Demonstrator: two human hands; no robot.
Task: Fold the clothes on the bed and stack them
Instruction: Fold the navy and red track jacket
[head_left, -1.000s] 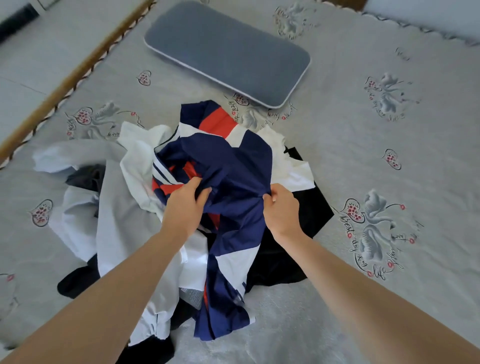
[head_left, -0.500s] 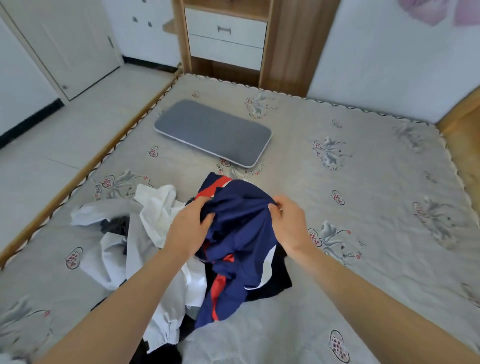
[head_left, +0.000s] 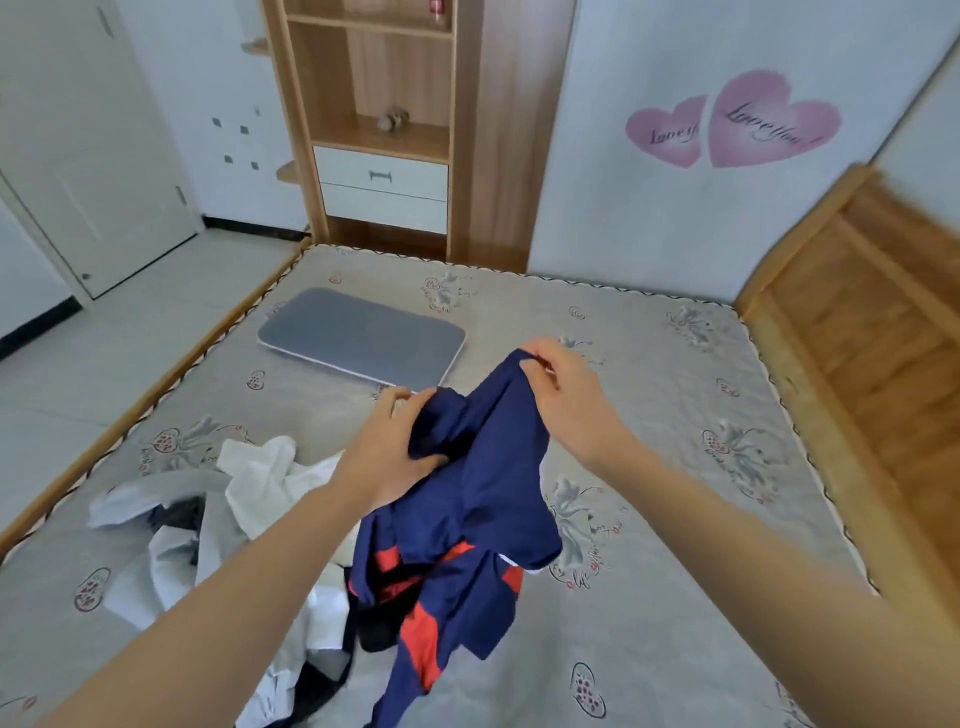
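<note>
A navy garment with red and white panels (head_left: 467, 530) hangs in the air over the bed (head_left: 649, 597), bunched and dangling down to the sheet. My left hand (head_left: 397, 447) grips a bunched fold of it at the centre. My right hand (head_left: 563, 395) pinches its upper edge, raised higher and further right. A heap of white, pale grey and black clothes (head_left: 208, 525) lies crumpled on the left side of the bed, partly hidden behind my left forearm.
A flat grey pillow (head_left: 358, 338) lies at the far left of the bed. A wooden shelf unit with drawers (head_left: 379, 156) stands beyond the bed. The wooden headboard (head_left: 872, 364) runs along the right. Bare patterned sheet spreads to the right of the garment.
Both hands have lifted the navy garment up off the heap and to the right. My right hand has risen above my left. My view has tilted up toward the wall.
</note>
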